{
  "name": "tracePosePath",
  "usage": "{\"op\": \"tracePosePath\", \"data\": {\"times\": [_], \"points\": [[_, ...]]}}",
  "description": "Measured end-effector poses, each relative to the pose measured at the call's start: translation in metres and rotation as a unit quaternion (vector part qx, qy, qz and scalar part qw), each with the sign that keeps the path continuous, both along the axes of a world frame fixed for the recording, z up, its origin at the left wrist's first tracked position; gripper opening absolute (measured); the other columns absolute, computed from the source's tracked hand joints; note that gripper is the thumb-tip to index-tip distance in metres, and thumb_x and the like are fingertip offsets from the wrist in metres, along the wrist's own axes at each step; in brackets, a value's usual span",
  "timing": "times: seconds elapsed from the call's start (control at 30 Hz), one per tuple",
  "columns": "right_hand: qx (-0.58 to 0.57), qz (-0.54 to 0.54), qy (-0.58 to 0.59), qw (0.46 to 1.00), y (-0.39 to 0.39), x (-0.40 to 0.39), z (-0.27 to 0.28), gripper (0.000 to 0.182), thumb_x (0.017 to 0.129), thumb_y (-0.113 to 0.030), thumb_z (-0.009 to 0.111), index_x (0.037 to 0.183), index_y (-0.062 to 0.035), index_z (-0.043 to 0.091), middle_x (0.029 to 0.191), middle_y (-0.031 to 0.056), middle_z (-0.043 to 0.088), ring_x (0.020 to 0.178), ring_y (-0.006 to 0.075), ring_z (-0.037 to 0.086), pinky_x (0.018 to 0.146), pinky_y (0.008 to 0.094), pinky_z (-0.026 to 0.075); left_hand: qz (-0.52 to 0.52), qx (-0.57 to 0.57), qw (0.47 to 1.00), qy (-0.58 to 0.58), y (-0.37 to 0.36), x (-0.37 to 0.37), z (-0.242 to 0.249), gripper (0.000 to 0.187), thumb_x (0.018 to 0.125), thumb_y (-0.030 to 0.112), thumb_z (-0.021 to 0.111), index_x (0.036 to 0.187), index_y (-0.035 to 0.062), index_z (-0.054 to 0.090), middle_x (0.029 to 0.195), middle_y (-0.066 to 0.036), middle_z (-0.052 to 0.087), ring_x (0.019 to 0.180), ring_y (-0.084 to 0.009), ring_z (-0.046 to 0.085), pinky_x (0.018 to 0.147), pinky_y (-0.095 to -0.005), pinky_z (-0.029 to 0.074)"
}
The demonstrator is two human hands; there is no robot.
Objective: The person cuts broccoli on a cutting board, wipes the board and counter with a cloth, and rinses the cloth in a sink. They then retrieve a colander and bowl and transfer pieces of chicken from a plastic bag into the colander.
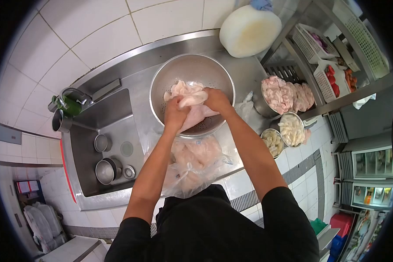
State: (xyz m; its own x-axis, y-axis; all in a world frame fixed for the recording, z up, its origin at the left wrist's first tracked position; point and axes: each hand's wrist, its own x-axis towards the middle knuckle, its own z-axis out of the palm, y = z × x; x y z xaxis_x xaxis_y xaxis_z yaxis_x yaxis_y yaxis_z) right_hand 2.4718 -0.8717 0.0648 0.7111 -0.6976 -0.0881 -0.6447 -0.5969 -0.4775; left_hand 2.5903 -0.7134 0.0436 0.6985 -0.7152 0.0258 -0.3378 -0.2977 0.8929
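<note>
A steel colander (170,74) stands on the steel counter beside the sink. In it lie pale pink pieces of raw chicken (185,91). My left hand (176,114) and my right hand (217,100) both grip one piece of raw meat over the colander's middle, the piece stretched between them. Nearer to me a clear plastic bag of raw chicken (195,163) lies on the counter, under my forearms.
A sink (113,144) to the left holds steel cups and a tap (72,98). Bowls of meat (280,94) and chopped food (291,129) stand to the right. A round white board (249,30) leans at the back. Baskets (332,78) sit on a shelf.
</note>
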Motion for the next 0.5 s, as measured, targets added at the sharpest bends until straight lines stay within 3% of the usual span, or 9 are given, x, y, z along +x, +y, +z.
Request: {"op": "tracePosePath", "data": {"times": [0.03,0.1,0.23,0.3,0.37,0.43,0.5], "points": [[0.017,0.040,-0.030,0.999,0.002,-0.004,0.006,0.032,0.077,-0.021,0.069,0.107,-0.0105,0.066,0.101,0.0223,0.068,0.099,0.0391,0.066,0.082,0.0474,0.054,0.000,0.001,1.000,0.000,0.000,-0.002,0.003,0.040,0.079,0.025,0.071,0.115,0.0067,0.063,0.114,-0.016,0.063,0.108,-0.0341,0.060,0.092,-0.0407,0.048],[-0.006,0.045,-0.029,0.999,0.012,-0.003,0.013,0.031,0.077,-0.022,0.068,0.107,-0.0119,0.068,0.101,0.0210,0.069,0.097,0.0382,0.066,0.082,0.0476,0.054,-0.040,0.015,0.991,-0.131,-0.005,-0.009,0.012,0.057,0.079,0.030,0.072,0.129,0.0079,0.054,0.127,-0.017,0.054,0.120,-0.0345,0.052,0.100,-0.0414,0.044],[-0.062,0.012,0.038,0.997,0.041,0.001,0.045,0.030,0.080,-0.024,0.064,0.108,-0.0138,0.070,0.101,0.0165,0.070,0.093,0.0355,0.068,0.081,0.0477,0.054,-0.009,0.121,0.986,-0.115,-0.019,-0.021,0.023,0.065,0.078,0.032,0.073,0.135,0.0098,0.050,0.128,-0.018,0.053,0.122,-0.0345,0.051,0.102,-0.0425,0.043],[-0.078,-0.022,0.036,0.996,0.035,0.003,0.028,0.028,0.082,-0.024,0.063,0.107,-0.0143,0.071,0.100,0.0155,0.070,0.092,0.0352,0.068,0.081,0.0472,0.054,0.046,0.145,0.986,-0.061,-0.021,-0.022,0.017,0.067,0.078,0.030,0.072,0.137,0.0107,0.049,0.129,-0.020,0.052,0.122,-0.0357,0.051,0.102,-0.0424,0.043],[-0.095,-0.051,0.033,0.994,0.023,0.006,0.016,0.027,0.084,-0.025,0.062,0.106,-0.0148,0.072,0.098,0.0145,0.071,0.091,0.0350,0.068,0.081,0.0467,0.054,0.030,0.156,0.986,-0.048,-0.012,-0.022,0.014,0.067,0.078,0.028,0.071,0.139,0.0111,0.046,0.129,-0.021,0.052,0.121,-0.0365,0.051,0.102,-0.0422,0.043],[-0.030,-0.141,-0.067,0.987,0.009,0.002,0.017,0.025,0.086,-0.026,0.060,0.102,-0.0134,0.074,0.096,0.0157,0.071,0.089,0.0363,0.068,0.080,0.0471,0.054,0.017,0.169,0.985,-0.038,0.002,-0.020,0.002,0.068,0.079,0.025,0.069,0.141,0.0116,0.044,0.128,-0.023,0.052,0.121,-0.0373,0.051,0.102,-0.0420,0.043],[0.002,-0.168,-0.088,0.982,0.002,0.002,0.018,0.025,0.088,-0.028,0.059,0.099,-0.0114,0.074,0.094,0.0162,0.071,0.089,0.0373,0.067,0.079,0.0473,0.053,-0.008,0.112,0.992,-0.050,0.012,-0.017,-0.015,0.066,0.080,0.010,0.063,0.143,0.0079,0.043,0.129,-0.021,0.053,0.112,-0.0359,0.059,0.096,-0.0438,0.048]]}}
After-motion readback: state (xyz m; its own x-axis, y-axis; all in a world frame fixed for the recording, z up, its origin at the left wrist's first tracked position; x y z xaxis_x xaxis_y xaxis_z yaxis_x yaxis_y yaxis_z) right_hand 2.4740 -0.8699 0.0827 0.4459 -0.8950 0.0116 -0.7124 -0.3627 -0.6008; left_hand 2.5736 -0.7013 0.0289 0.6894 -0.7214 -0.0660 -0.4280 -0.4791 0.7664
